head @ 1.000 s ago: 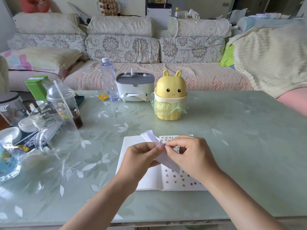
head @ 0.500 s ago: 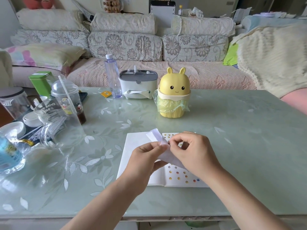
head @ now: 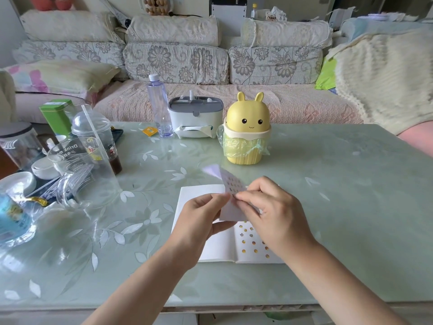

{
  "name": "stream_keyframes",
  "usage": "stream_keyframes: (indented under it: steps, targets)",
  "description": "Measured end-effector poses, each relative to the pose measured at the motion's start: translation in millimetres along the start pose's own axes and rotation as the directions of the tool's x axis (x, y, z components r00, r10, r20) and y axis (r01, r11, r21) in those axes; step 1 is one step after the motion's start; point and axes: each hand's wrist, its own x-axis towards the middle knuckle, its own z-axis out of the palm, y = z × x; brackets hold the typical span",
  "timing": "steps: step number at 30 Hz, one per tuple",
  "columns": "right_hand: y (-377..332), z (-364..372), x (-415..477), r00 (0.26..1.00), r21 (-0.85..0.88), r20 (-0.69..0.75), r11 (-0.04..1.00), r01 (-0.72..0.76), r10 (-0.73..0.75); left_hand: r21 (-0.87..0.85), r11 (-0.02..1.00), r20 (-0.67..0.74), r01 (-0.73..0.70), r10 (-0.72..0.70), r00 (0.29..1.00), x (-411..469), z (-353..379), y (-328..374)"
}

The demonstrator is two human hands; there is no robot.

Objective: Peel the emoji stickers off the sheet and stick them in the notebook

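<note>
The sticker sheet [head: 232, 187] has risen and turned since a moment ago, its emoji rows now facing the camera, blurred. It hangs just above the notebook [head: 199, 193], which lies open on the desk [head: 339, 195]. The left hand [head: 201, 219] pinches the sheet's left edge. The right hand [head: 274, 214] fingers [head: 246, 197] pinch its face. Stuck emoji [head: 253, 242] dot the notebook's right page. A yellow rabbit bin [head: 248, 130] stands beyond the notebook.
</note>
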Motion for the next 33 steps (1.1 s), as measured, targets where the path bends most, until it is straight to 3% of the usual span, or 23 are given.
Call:
stream_keyframes:
  steps: [12, 19, 27, 33]
  targets:
    - [-4, 6, -2, 0.996, 0.203, 0.045, 0.975, -0.090, 0.083, 0.088, 0.995, -0.025, -0.055, 0.057, 0.998, 2, -3, 3]
    - [-9, 2, 3, 0.948, 0.327, 0.131, 0.890, -0.318, 0.290, 0.163, 0.965, 0.004, -0.206, 0.208, 0.978, -1, 2, -1]
    - [-12, -6, 8, 0.913, 0.254, 0.244, 0.887, -0.385, 0.327, 0.298, 0.894, -0.058, -0.335, 0.368, 0.928, 3, 1, -9]
    - [-13, -8, 7, 0.949, 0.010, 0.205, 0.969, -0.247, 0.240, 0.379, 0.874, -0.032, -0.304, 0.341, 0.940, 2, 4, -9]
